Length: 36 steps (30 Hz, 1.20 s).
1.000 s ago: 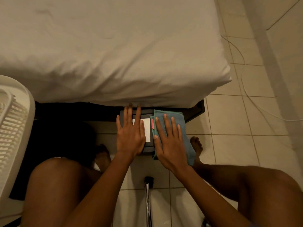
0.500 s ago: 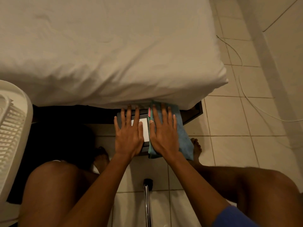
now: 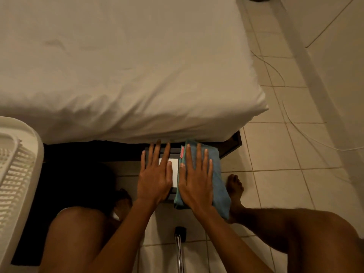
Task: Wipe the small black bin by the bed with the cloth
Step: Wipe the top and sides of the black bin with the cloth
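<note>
The small black bin stands on the floor at the edge of the bed, its top bearing a white panel. My left hand lies flat on the left part of the bin's top, fingers spread. My right hand presses flat on a folded blue cloth that covers the bin's right side. The cloth has a small pink tag at its far left corner. Most of the bin is hidden under my hands and the cloth.
A white plastic basket stands at the left. A chrome pole with a black cap rises from the floor between my knees. My bare foot rests right of the cloth. A thin white cable trails across the tiles.
My right hand slid the cloth away from me toward the bed, then slightly back. My left hand stayed flat on the bin.
</note>
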Each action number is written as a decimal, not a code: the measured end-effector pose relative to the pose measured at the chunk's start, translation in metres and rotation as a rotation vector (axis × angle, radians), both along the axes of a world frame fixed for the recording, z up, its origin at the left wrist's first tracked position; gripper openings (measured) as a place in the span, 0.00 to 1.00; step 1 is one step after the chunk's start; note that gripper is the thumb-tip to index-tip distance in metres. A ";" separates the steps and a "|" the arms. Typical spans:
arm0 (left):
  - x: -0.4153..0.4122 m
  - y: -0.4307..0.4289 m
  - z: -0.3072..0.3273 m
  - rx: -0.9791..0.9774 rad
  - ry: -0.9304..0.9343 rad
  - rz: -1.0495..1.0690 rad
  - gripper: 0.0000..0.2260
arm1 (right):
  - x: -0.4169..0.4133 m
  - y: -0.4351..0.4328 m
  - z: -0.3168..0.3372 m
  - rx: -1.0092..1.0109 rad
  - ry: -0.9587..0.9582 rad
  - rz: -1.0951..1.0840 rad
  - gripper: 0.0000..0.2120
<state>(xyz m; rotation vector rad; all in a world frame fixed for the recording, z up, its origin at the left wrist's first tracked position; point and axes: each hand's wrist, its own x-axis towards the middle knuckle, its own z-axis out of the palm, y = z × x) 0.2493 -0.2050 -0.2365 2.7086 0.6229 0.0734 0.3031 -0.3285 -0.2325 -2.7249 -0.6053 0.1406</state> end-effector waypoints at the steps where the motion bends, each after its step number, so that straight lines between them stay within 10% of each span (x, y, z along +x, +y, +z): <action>1: 0.000 0.000 -0.001 -0.007 -0.006 0.002 0.26 | 0.000 0.000 0.000 -0.003 0.004 0.005 0.28; 36: -0.008 -0.011 -0.002 -0.009 -0.027 0.083 0.26 | -0.002 -0.027 -0.004 -0.001 0.025 0.151 0.29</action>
